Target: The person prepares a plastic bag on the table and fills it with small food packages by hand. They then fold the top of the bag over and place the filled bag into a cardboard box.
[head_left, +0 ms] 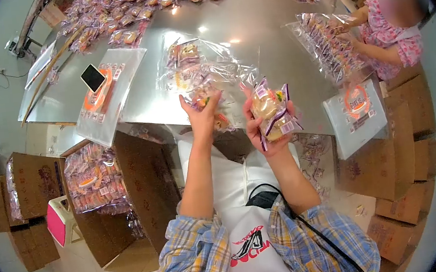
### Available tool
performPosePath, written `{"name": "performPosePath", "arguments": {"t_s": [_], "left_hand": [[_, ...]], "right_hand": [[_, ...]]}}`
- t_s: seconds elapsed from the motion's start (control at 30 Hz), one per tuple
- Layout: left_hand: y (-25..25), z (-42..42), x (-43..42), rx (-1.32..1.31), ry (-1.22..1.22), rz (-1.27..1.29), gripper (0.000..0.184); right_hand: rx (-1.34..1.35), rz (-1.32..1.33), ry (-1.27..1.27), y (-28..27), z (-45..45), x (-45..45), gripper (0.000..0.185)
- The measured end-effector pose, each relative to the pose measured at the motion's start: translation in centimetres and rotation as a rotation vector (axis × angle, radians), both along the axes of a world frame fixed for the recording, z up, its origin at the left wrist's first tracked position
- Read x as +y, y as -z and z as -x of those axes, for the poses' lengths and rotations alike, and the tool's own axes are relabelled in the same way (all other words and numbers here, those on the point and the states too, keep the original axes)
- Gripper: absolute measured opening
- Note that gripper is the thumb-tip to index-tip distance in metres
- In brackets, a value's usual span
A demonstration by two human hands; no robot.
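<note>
Purple-edged packets fill the clasping right hand; the left hand grips another packet; phone at ten o'clock.

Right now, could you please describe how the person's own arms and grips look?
The left grip and right grip are human hands with no gloves visible. The forearms are bare below plaid sleeves in blue, yellow and white, bunched near the elbows. A black cord lies across the right one.

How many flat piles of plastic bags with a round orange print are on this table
2: the left pile, beneath the phone, and the right pile, at the near edge of the table. Others may be hidden.
</note>
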State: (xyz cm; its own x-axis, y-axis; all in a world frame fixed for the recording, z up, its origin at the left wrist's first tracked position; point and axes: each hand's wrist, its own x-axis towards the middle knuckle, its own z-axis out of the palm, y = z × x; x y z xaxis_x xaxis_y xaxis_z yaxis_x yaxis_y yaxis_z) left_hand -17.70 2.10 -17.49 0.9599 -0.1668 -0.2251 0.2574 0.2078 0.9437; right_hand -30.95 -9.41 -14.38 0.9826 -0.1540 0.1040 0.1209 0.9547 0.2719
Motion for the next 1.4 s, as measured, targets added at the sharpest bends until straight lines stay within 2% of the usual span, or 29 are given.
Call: {"name": "performPosePath", "arguments": {"t_s": [0.07, 0.2, 0.23, 0.33, 0.37, 0.47, 0.5, 0.53, 0.6, 0.7, 0.8, 0.83, 0.87, 0.93, 0.97, 1.07, 1.17, 1.23, 1.27, 1.3, 1.33, 1.37, 1.4], "left_hand": [[2.6, -1.1, 0.8, -0.137, 0.031, -0.149, 0.12], [0.8, -1.1, 1.4, -0.191, -0.032, -0.397, 0.104], [2.1, -1.2, 1.0, -0.346, -0.067, -0.348, 0.095], [4.8, -1.1, 0.3, -0.613, -0.066, -0.462, 0.081], [5.6, -1.3, 0.3, -0.649, -0.104, -0.523, 0.068], [3.2, -1.5, 1.0, -0.4, 0.027, -0.603, 0.066], [5.2, -2.3, 0.6, -0.653, -0.107, -0.645, 0.065], [3.1, -1.6, 0.9, -0.643, -0.082, -0.702, 0.063], [2.3, -1.8, 0.6, -0.498, -0.049, -0.879, 0.059], [1.7, -2.8, 0.5, -0.504, -0.089, -0.899, 0.05], [0.6, -3.5, 1.2, -0.519, -0.031, -0.731, 0.041], [1.4, -4.3, 0.9, -0.463, -0.039, -0.514, 0.036], [2.1, -5.0, 1.1, -0.375, 0.02, -0.402, 0.036], [0.4, -5.4, 1.2, -0.207, 0.133, -0.165, 0.035], [-1.2, -5.0, 1.2, -0.059, 0.134, -0.062, 0.033], [-2.5, -5.6, 1.5, -0.071, 0.096, 0.016, 0.032], [-4.5, -5.9, 2.1, -0.11, 0.117, 0.012, 0.04], [-4.8, -6.0, 2.4, -0.162, 0.167, -0.009, 0.049], [-4.8, -5.9, 2.4, -0.167, 0.179, 0.0, 0.049], [-5.3, -5.6, 2.4, -0.173, 0.192, 0.01, 0.05], [-5.7, -5.4, 2.2, -0.184, 0.205, 0.022, 0.05], [-5.7, -5.2, 2.3, -0.207, 0.202, -0.008, 0.05], [-4.6, -4.9, 2.7, -0.345, 0.182, -0.164, 0.049]], "right_hand": [[0.055, 0.133, 0.017, 1.9, 0.4, -0.9, 0.055], [0.055, 0.311, 0.078, 3.4, 0.3, -2.3, 0.058], [0.113, 0.315, 0.055, 4.5, 0.1, -2.9, 0.061], [0.217, 0.24, -0.029, 7.5, -0.9, -2.4, 0.053], [0.267, 0.228, -0.039, 8.3, -1.1, -2.0, 0.051], [0.428, 0.778, 0.045, 7.1, 0.3, -1.7, 0.06], [0.394, 0.754, 0.017, 7.3, 0.9, -2.0, 0.059], [0.447, 0.799, -0.064, 6.5, 1.4, -2.6, 0.06], [0.495, 0.748, -0.24, 6.2, 1.3, -4.0, 0.061], [0.602, 1.2, 0.08, 6.3, 1.1, -1.9, 0.061], [0.631, 1.68, 0.274, 4.6, 0.0, 0.8, 0.059], [0.612, 1.88, 0.316, 4.3, -0.4, 1.2, 0.059], [0.596, 2.075, 0.371, 4.0, -0.8, 1.5, 0.058], [0.536, 2.505, 0.655, 3.0, -1.5, 2.6, 0.061], [0.454, 2.649, 0.713, 2.4, -1.9, 3.1, 0.044], [0.198, 2.815, 0.574, 3.0, -2.8, 2.5, 0.041], [0.293, 2.766, 0.605, 3.2, -4.9, 1.7, 0.05], [0.427, 2.935, 0.651, 2.6, -6.3, 2.3, 0.057], [0.505, 3.016, 0.673, 2.1, -7.0, 2.9, 0.061], [0.549, 3.053, 0.563, 1.5, -7.6, 3.4, 0.071], [0.572, 3.091, 0.608, 1.7, -8.4, 3.6, 0.073], [0.597, 3.127, 0.659, 2.4, -9.2, 3.6, 0.075], [0.618, 3.161, 0.711, 2.9, -9.9, 3.5, 0.077]]}}
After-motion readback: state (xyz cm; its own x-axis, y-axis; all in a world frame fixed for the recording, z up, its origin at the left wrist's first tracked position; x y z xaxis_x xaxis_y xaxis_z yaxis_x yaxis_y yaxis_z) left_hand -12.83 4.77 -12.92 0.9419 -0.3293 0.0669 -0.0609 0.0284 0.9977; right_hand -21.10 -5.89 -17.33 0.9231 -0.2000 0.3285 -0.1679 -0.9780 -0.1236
